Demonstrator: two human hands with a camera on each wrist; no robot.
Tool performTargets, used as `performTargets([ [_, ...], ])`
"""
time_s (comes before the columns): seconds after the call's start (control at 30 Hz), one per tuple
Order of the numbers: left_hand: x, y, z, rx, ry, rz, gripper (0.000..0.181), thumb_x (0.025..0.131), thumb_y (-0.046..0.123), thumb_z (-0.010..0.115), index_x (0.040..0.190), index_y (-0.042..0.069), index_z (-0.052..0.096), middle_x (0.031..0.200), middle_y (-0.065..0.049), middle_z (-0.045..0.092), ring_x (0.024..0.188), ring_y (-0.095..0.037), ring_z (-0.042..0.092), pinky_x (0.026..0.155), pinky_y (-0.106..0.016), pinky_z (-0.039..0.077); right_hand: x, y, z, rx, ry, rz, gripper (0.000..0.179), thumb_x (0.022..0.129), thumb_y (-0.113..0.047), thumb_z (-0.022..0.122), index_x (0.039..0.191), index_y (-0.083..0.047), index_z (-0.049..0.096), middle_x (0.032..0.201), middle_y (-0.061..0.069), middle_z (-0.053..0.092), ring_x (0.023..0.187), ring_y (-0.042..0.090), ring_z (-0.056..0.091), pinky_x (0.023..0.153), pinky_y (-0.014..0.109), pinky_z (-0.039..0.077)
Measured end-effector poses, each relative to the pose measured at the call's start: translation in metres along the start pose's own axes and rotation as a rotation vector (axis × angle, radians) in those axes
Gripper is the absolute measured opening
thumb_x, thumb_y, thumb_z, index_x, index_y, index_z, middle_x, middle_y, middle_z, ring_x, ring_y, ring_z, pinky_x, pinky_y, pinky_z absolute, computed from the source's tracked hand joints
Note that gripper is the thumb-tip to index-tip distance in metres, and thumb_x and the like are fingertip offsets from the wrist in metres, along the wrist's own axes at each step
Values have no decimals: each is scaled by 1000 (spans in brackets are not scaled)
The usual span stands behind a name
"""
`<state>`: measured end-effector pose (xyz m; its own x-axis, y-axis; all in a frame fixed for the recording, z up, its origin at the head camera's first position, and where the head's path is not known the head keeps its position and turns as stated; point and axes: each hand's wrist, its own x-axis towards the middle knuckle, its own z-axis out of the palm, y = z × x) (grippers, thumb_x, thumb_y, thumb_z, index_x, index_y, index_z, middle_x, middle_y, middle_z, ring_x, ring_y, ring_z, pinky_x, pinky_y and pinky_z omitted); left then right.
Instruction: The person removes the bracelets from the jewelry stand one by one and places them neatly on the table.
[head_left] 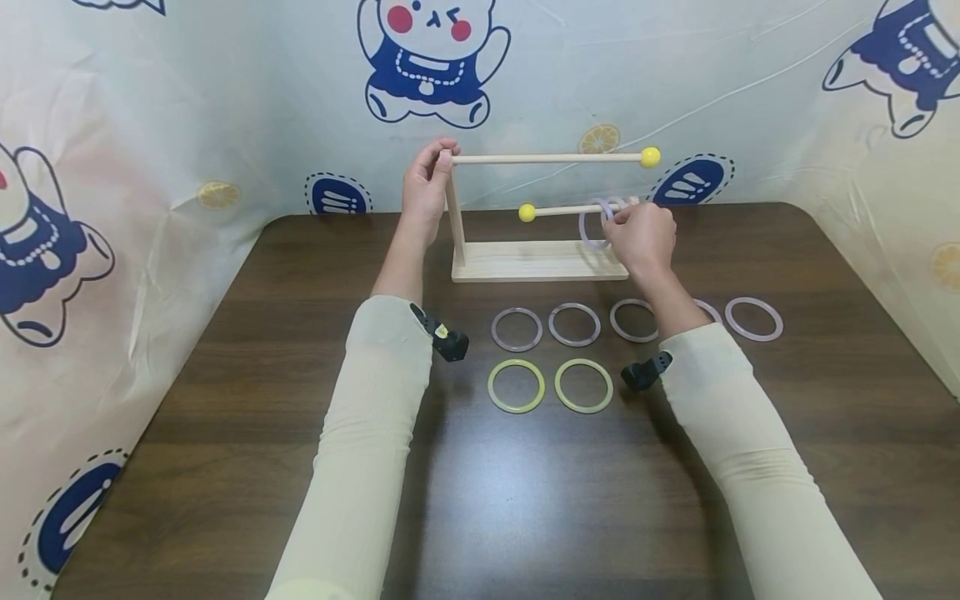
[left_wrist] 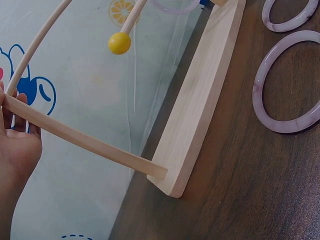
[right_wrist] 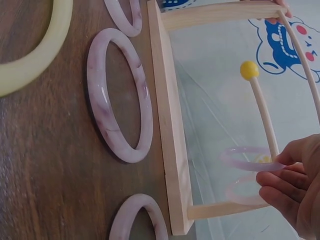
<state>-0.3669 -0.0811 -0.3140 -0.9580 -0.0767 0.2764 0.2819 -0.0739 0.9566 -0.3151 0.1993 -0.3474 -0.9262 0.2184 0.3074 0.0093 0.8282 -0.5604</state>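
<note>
My left hand [head_left: 427, 187] grips the top of the left post of a wooden rack [head_left: 536, 260], thumb in front and fingers behind. An upper rod [head_left: 547, 158] with a yellow ball end runs rightward from that post. From the right post a shorter lower rod [head_left: 562, 210], also yellow-tipped, points left. My right hand [head_left: 645, 242] pinches a pale purple bangle [right_wrist: 250, 166] between thumb and fingers, and the lower rod passes through it. A second, paler bangle [right_wrist: 245, 201] hangs near the right post, partly hidden by the fingers.
Several purple bangles [head_left: 493, 330] lie in a row before the rack, one partly covered by the right forearm. Two yellow-green bangles [head_left: 491, 386] lie nearer on the brown wooden table [head_left: 247, 433]. A cartoon-printed cloth [head_left: 247, 108] hangs behind and at both sides.
</note>
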Motion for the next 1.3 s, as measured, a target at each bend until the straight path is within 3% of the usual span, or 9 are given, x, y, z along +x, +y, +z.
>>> performTargets([
  [0.2, -1, 0, 0, 8, 0, -15, 26, 94, 22, 51, 115, 10, 59, 115, -3, 59, 110, -17, 47, 89, -20, 37, 0, -1, 2, 4, 19, -7, 21, 83, -18, 59, 91, -5, 74, 86, 12, 70, 88, 33, 62, 68, 41, 45],
  [0.83, -1, 0, 0, 4, 3, 4, 24, 94, 19, 51, 114, 7, 59, 115, -5, 59, 110, -16, 48, 88, -18, 37, -2, -6, 4, 38, 76, -62, 19, 83, -17, 60, 88, -7, 75, 87, 11, 70, 85, 33, 62, 68, 42, 43],
  [1.1, -1, 0, 0, 7, 2, -28, 25, 93, 23, 52, 114, 11, 60, 116, -2, 58, 112, -16, 47, 90, -20, 36, -1, -8, 6, 50, 77, -78, 19, 83, -15, 59, 87, -8, 75, 90, 10, 70, 88, 32, 62, 73, 42, 44],
  [1.3, -1, 0, 0, 6, 5, -8, 25, 94, 21, 52, 113, 9, 60, 114, -3, 59, 106, -13, 49, 88, -20, 36, -1, -12, 5, 58, 70, -76, 19, 82, -16, 59, 89, -9, 75, 90, 9, 70, 91, 31, 62, 76, 42, 45],
])
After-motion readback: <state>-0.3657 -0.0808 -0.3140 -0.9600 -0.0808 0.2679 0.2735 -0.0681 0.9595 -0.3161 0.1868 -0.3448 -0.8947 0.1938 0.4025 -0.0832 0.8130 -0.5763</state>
